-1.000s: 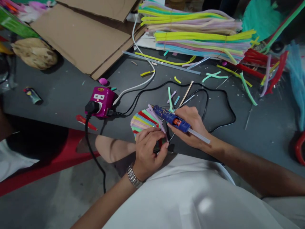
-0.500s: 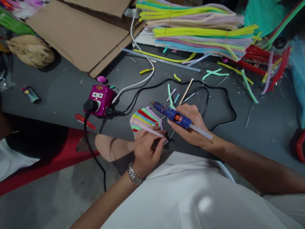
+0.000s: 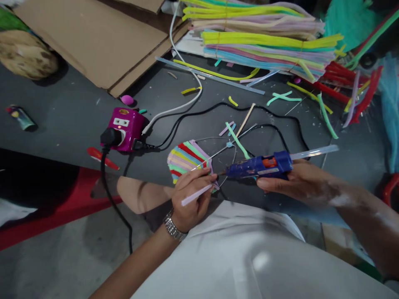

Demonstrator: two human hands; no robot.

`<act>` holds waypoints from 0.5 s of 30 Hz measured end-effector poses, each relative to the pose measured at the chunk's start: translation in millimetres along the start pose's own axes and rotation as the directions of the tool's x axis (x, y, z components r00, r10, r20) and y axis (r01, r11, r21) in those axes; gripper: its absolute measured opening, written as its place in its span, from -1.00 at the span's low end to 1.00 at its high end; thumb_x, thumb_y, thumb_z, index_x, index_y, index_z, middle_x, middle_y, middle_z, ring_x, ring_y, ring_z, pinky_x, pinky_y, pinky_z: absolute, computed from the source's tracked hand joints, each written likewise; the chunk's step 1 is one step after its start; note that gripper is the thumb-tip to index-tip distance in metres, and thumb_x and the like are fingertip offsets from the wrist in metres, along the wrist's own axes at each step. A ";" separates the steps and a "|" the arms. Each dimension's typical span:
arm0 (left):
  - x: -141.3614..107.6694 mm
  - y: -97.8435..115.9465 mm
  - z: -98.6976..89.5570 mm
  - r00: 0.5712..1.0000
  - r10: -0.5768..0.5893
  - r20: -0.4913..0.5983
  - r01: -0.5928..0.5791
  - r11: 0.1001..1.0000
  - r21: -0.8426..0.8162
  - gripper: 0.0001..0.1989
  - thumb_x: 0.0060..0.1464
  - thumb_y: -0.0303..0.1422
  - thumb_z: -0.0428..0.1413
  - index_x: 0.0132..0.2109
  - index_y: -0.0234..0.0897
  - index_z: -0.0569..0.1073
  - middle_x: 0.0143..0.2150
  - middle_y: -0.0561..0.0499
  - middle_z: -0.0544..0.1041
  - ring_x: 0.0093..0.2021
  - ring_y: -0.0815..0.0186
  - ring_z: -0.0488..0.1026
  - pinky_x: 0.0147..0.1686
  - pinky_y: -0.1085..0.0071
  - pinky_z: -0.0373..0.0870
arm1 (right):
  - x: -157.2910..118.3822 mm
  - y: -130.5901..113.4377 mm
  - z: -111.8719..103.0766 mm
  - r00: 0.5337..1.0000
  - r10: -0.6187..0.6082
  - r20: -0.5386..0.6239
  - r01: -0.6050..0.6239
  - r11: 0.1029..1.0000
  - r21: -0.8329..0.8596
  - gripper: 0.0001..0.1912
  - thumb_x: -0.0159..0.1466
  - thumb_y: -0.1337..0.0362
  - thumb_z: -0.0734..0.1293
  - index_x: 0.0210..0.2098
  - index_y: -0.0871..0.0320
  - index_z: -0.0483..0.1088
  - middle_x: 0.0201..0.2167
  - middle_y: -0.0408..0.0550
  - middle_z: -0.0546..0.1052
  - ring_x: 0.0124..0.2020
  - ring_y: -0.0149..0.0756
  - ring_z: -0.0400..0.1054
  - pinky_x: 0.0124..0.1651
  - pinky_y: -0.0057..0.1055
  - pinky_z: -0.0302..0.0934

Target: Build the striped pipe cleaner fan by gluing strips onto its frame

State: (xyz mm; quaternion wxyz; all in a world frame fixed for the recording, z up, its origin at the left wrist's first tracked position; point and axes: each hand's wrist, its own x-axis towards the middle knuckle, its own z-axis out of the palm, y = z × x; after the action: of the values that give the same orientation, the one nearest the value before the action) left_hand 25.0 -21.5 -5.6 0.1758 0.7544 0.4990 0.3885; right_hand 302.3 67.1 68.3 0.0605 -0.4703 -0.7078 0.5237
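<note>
My left hand [image 3: 190,201] is closed on the near edge of a fan-shaped piece [image 3: 183,160] of striped pipe cleaners on a wire frame [image 3: 218,150]. A loose lilac pipe cleaner end [image 3: 195,195] sticks out between its fingers. In my right hand [image 3: 301,182] is a blue hot glue gun [image 3: 260,165], held level, its nozzle pointing left close to my left fingertips. From its back juts a clear glue stick [image 3: 316,152]. A mint pipe cleaner [image 3: 237,141] lies just beyond the gun.
A purple power adapter [image 3: 126,128] with a black plug and cords stands left of the piece. Bundled pipe cleaners [image 3: 268,50] lie at the back beside cardboard [image 3: 93,41]. Pipe cleaner scraps, a lighter [image 3: 21,118] and a red cutter [image 3: 102,158] are on the grey table.
The glue gun has moved right and nearer me and turned level, its nozzle now beside my left fingers. The lilac end has swung toward me.
</note>
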 end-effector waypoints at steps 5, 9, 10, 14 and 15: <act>-1.8 -2.8 -0.4 1.000 0.010 0.026 -0.010 1.000 0.023 -0.85 0.27 -0.52 0.11 -0.12 -0.20 0.53 -0.12 -0.04 0.72 0.06 0.19 0.64 0.06 0.23 0.51 | 12.6 -8.7 -2.0 0.920 0.180 0.349 -0.219 0.973 0.076 -0.45 0.26 -0.25 0.35 -0.49 0.11 0.37 -0.58 -0.20 0.31 -0.57 -0.41 0.11 -0.58 -0.43 -0.04; -3.7 -5.9 0.1 0.999 0.049 0.021 -0.050 0.998 0.036 -0.86 0.27 -0.53 0.12 -0.17 -0.20 0.52 -0.12 -0.01 0.73 0.07 0.19 0.64 0.08 0.22 0.50 | 22.2 -11.3 -1.7 0.898 0.195 0.394 -0.249 0.964 0.090 -0.46 0.27 -0.24 0.35 -0.48 0.13 0.40 -0.56 -0.16 0.37 -0.53 -0.38 0.18 -0.52 -0.41 0.01; -3.9 -6.3 0.1 0.998 0.053 0.015 -0.054 0.998 0.037 -0.85 0.27 -0.53 0.11 -0.19 -0.19 0.52 -0.13 0.00 0.74 0.08 0.19 0.64 0.07 0.22 0.50 | 23.3 -10.5 -2.0 0.900 0.194 0.391 -0.249 0.964 0.095 -0.46 0.27 -0.23 0.35 -0.47 0.13 0.43 -0.56 -0.14 0.40 -0.53 -0.36 0.21 -0.51 -0.41 0.03; -3.5 -6.9 -2.0 0.997 0.056 0.054 -0.059 0.997 0.059 -0.83 0.26 -0.53 0.12 -0.27 -0.18 0.51 -0.13 0.00 0.74 0.08 0.17 0.64 0.11 0.18 0.49 | 25.0 -7.3 -3.8 0.903 0.154 0.400 -0.215 0.970 0.112 -0.46 0.29 -0.21 0.34 -0.51 0.13 0.44 -0.60 -0.14 0.39 -0.56 -0.37 0.21 -0.53 -0.41 0.03; -3.2 -7.0 -2.7 0.996 0.062 0.068 -0.067 0.996 0.065 -0.83 0.26 -0.53 0.13 -0.28 -0.18 0.51 -0.13 0.00 0.74 0.09 0.17 0.64 0.13 0.18 0.49 | 25.3 -7.2 -4.2 0.902 0.145 0.407 -0.207 0.972 0.114 -0.45 0.30 -0.21 0.34 -0.53 0.13 0.42 -0.61 -0.14 0.38 -0.57 -0.38 0.20 -0.53 -0.41 0.02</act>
State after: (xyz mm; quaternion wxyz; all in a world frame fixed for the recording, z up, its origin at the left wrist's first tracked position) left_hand 18.0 -21.6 -9.7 0.1542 0.7880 0.4810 0.3520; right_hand 286.4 88.3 65.6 -0.0951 -0.4108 -0.6174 0.6641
